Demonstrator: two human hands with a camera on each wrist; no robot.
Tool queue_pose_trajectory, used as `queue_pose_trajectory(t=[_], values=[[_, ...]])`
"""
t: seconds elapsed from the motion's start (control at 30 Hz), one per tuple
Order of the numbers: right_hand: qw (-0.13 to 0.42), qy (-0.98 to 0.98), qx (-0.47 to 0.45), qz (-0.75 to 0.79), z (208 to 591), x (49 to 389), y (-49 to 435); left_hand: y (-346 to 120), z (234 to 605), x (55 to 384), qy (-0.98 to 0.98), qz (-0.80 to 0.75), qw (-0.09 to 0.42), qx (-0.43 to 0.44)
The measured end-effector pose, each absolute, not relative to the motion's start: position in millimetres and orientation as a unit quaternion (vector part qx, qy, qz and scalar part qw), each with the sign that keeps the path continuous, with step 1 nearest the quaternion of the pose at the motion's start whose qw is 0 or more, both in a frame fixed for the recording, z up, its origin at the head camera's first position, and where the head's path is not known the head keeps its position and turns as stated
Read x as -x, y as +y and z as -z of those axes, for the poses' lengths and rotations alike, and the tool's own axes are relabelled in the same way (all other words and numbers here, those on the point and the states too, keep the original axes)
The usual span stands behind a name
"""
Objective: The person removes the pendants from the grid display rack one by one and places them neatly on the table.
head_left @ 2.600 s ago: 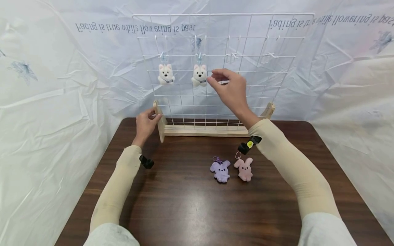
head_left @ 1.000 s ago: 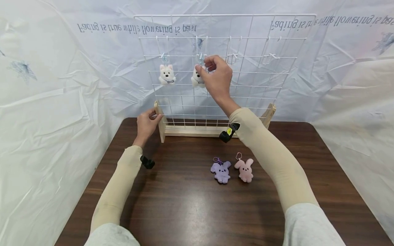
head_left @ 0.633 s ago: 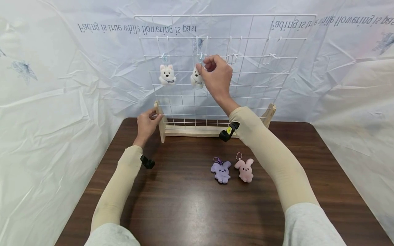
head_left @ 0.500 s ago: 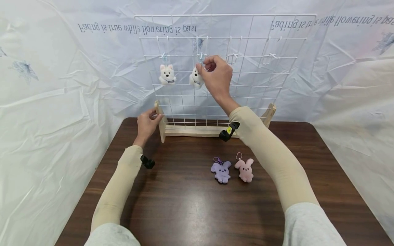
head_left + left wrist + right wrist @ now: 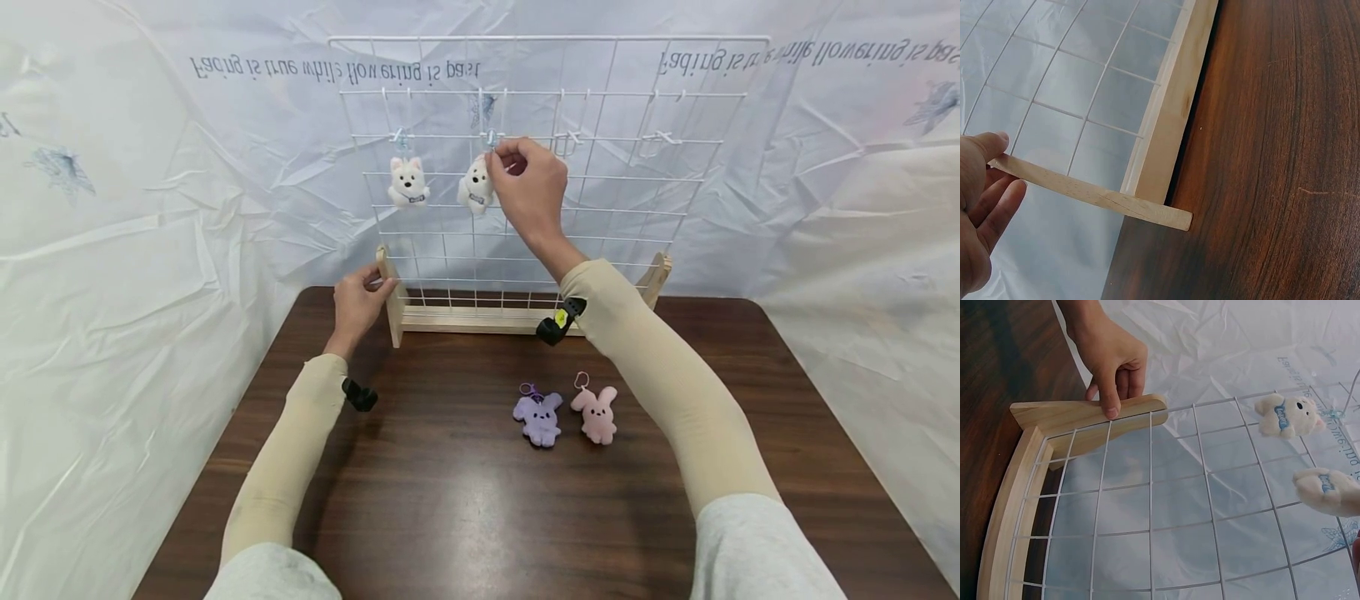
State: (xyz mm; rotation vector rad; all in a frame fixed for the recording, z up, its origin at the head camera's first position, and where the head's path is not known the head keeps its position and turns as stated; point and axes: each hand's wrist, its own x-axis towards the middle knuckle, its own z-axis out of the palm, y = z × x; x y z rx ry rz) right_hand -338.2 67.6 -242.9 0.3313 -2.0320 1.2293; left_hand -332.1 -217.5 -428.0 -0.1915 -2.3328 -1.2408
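In the head view, my right hand (image 5: pixel 534 187) pinches the top of a white plush dog keychain (image 5: pixel 476 192), near its blue clasp (image 5: pixel 491 137). That dog hangs tilted at the second hook of the white wire grid (image 5: pixel 525 233); my fingertips cover part of its head. A matching plush dog (image 5: pixel 408 183) hangs straight on the first hook to the left. My left hand (image 5: pixel 357 304) grips the stand's left wooden upright (image 5: pixel 392 308), thumb on one side and fingers on the other, as the left wrist view shows along the upright (image 5: pixel 1091 192).
On the dark wooden table (image 5: pixel 435 500) lie a purple plush bunny keychain (image 5: pixel 539 419) and a pink one (image 5: pixel 597 417). Two further hooks (image 5: pixel 566 137) on the grid's right side carry nothing. White printed sheeting (image 5: pixel 150 208) surrounds the table.
My right hand has moved left and up from beside the second dog and taken hold near its top. The dog has swung left and tilted. My left hand keeps its place on the upright.
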Motion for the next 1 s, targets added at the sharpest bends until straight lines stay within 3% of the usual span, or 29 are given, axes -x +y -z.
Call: queue_pose_trajectory(t=[1.0], values=[[0.386, -0.753, -0.180, -0.503, 243, 323, 71, -219, 429, 333, -0.852, 0.455, 0.248, 0.073]])
